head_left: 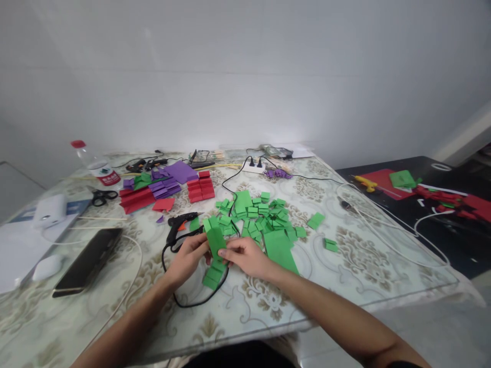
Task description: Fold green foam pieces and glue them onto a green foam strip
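A creased strip of green paper (216, 240) is held upright between my two hands, above the near middle of the table. My left hand (191, 253) pinches its left edge. On its right edge, the thumb and fingers of my right hand (245, 255) are closed. Just below the strip is another folded green piece (213, 276); I cannot tell whether the two are joined. Beyond my hands lies a heap of small folded green paper pieces (268, 217), with a larger green sheet (280, 250) beside my right wrist. A black glue gun (179, 225) rests behind my left hand.
Left on the patterned tablecloth (307, 296) are a phone (88, 260), scissors (103, 197) and a bottle (100, 168). Folded red paper (201, 188) and purple paper (180, 171) lie farther back. A power strip (253, 167) feeds black cords. A yellow glue gun (366, 183) sits on the right-hand black table.
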